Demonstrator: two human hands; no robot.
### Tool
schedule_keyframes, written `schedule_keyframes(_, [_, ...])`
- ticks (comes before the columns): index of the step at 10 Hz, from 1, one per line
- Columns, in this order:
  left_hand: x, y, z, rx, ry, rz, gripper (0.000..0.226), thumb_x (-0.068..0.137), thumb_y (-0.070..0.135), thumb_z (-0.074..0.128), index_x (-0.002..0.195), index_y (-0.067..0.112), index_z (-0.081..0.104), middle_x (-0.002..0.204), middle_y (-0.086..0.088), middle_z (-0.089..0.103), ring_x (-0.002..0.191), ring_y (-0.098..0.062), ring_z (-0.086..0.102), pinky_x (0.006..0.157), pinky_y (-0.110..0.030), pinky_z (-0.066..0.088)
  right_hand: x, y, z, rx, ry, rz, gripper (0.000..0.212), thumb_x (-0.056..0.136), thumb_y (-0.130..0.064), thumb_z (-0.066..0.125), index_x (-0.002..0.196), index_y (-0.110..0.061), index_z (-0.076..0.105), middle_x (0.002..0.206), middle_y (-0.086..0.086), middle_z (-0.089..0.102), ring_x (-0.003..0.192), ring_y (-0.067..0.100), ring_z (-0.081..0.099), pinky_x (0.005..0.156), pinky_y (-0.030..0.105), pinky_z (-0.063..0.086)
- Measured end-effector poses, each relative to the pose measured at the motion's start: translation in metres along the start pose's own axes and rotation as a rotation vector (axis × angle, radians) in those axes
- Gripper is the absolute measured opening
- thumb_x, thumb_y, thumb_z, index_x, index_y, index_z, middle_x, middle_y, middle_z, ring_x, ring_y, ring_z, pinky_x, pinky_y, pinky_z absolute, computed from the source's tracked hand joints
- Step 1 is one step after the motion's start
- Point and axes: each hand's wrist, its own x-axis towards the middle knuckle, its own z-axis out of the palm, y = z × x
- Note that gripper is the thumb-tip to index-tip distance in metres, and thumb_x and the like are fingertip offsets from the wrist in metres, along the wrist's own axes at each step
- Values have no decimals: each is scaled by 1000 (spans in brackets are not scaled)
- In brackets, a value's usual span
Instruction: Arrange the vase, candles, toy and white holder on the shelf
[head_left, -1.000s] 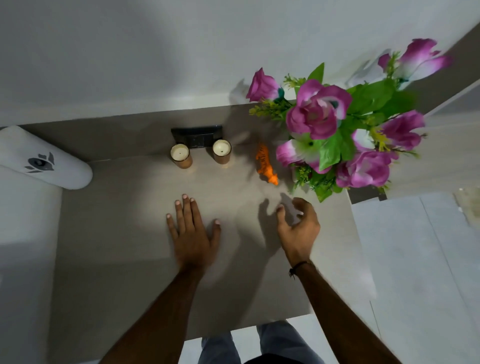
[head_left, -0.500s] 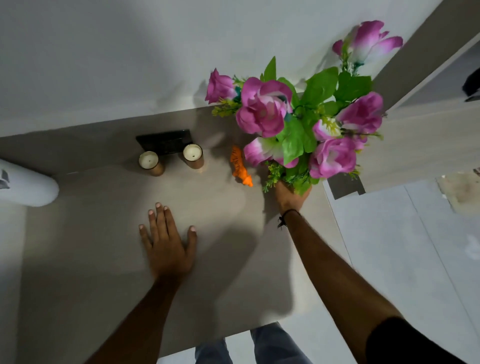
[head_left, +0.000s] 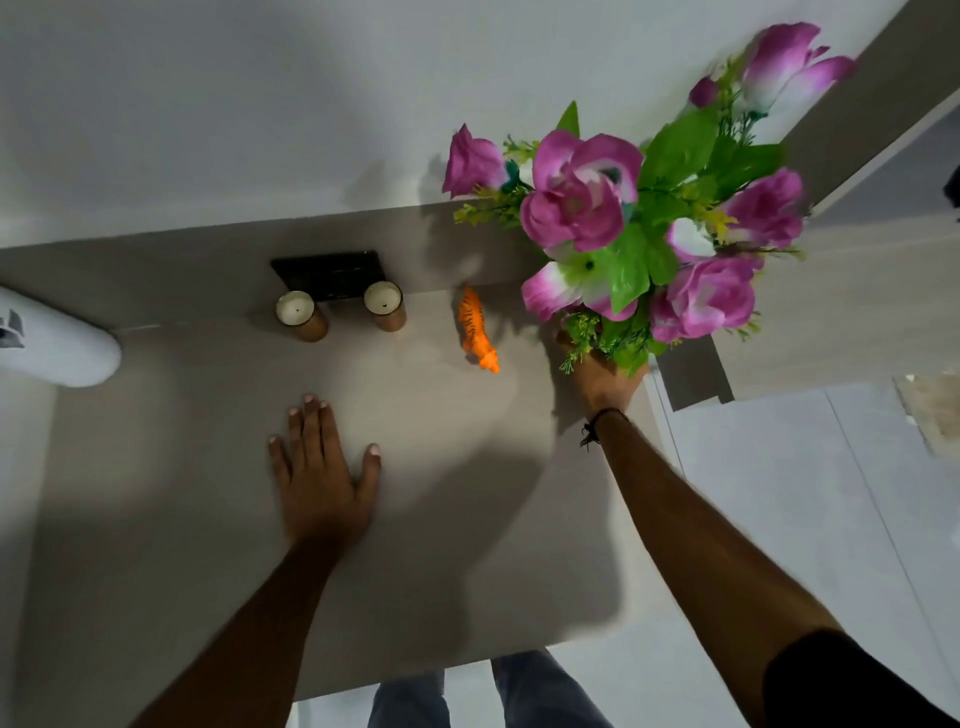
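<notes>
The left hand (head_left: 319, 483) lies flat, fingers spread, on the shelf (head_left: 156, 519). At two o'clock, the right hand (head_left: 602, 376) reaches under the flowers (head_left: 639, 234); its grip is hidden.

At the back of the flat grey shelf top (head_left: 415, 545), just before a black rectangular wall plate (head_left: 332, 273): two short round brown-cased candles side by side, left candle (head_left: 301, 315) and right candle (head_left: 384, 306). Right of them, lying on the surface, a small orange plastic toy tiger (head_left: 478, 332). Further right, at the shelf's edge, a bunch of pink artificial flowers (head_left: 649, 234) over the right hand (head_left: 602, 382), with the left hand (head_left: 322, 478) flat on the shelf nearer the front and a white rounded object (head_left: 57, 348) far left.
</notes>
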Motion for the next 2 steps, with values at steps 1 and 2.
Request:
schedule_keyframes(1, [-2,1,-5,0,-7,9,89,99,61,32,168,7,18,179,-16,20,167,-36,16,135,-61,12,-16,1,-11,-148,88,-118,70,58,-47,84,117,-22,56,106,-9,69,94,10,68,92,24,54])
schedule_keyframes(2, [-2,7,-9,-40,-55,10,90,99,60,34,168,5,17,179,-18,19,167,-38,14,135,-63,11,-47,21,-34,-248,140,-185,91,58,-47,92,132,-17,48,120,-3,65,106,16,64,98,34,53])
